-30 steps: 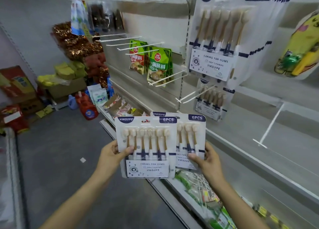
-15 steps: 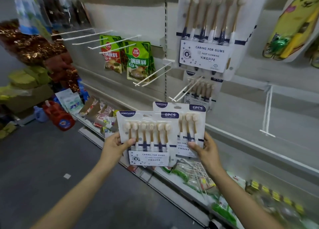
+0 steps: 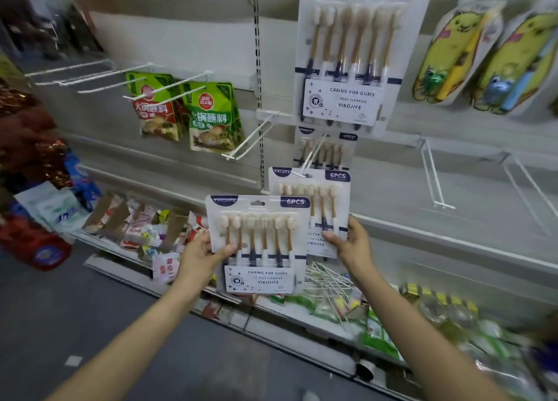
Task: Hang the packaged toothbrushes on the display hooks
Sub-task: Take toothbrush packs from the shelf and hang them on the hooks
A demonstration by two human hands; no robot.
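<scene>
My left hand (image 3: 199, 260) grips a white six-piece toothbrush pack (image 3: 260, 243) by its left edge, thumb across the front. My right hand (image 3: 351, 245) holds a second toothbrush pack (image 3: 314, 198) by its lower right corner, raised higher and partly behind the first. Its top hang hole sits at the tip of a white display hook (image 3: 312, 156). Behind that hook hangs another toothbrush pack (image 3: 324, 151). A large toothbrush pack (image 3: 353, 56) hangs on the row above.
An empty double hook (image 3: 250, 142) juts out left of the target hook, with green sauce pouches (image 3: 211, 119) hanging further left. More bare hooks (image 3: 434, 177) stick out on the right. Yellow cartoon packs (image 3: 483, 59) hang top right. The bottom shelf (image 3: 271, 310) holds mixed goods.
Both hands have risen and moved closer to the shelf. The right hand's pack has gone up until its hang hole meets the hook tip. The view has swung right.
</scene>
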